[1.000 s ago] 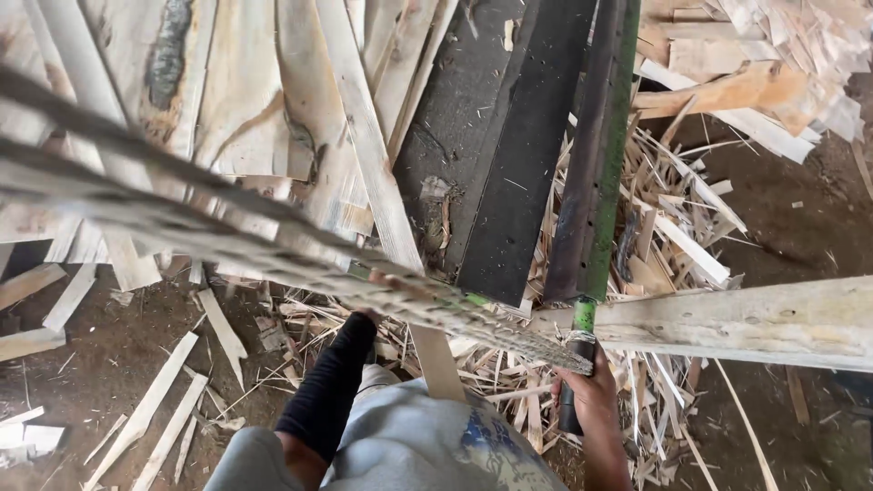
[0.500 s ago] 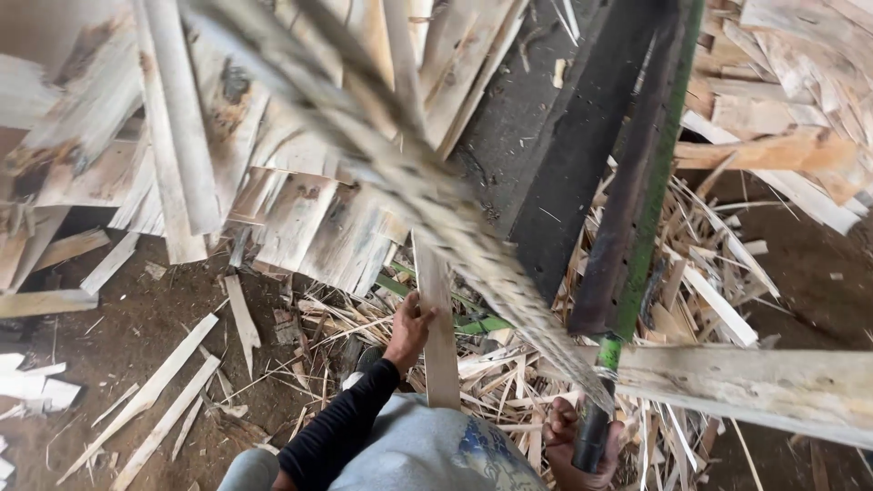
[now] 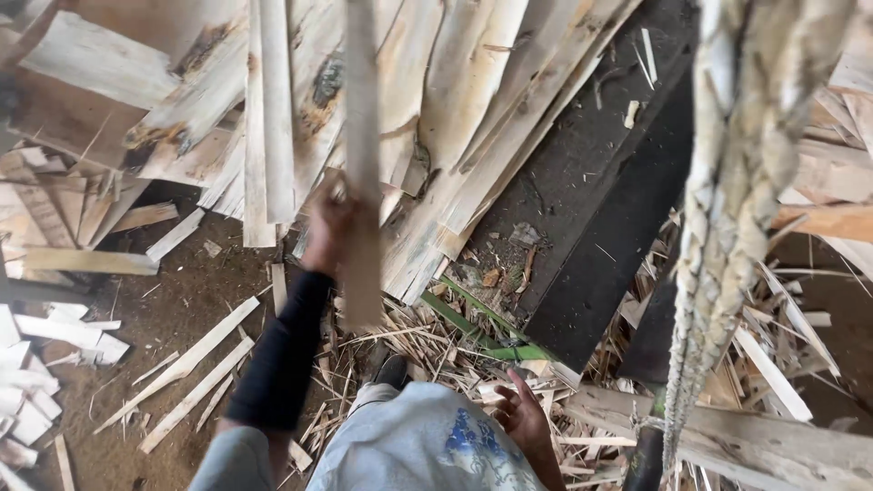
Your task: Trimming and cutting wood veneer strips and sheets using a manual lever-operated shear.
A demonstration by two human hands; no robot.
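You are gripping a long thin wood strip [image 3: 362,182] in your left hand [image 3: 329,227], fingers wrapped round it; the strip is standing nearly upright, blurred, rising past the top edge in front of the stacked veneer sheets [image 3: 300,100]. Your right hand [image 3: 521,414] is hanging empty, fingers loosely spread, over the splinter litter [image 3: 427,341]. A dark slab [image 3: 600,191] is leaning beside the sheets. A frayed rope [image 3: 732,209] is dangling close at right, above a pale plank [image 3: 755,441].
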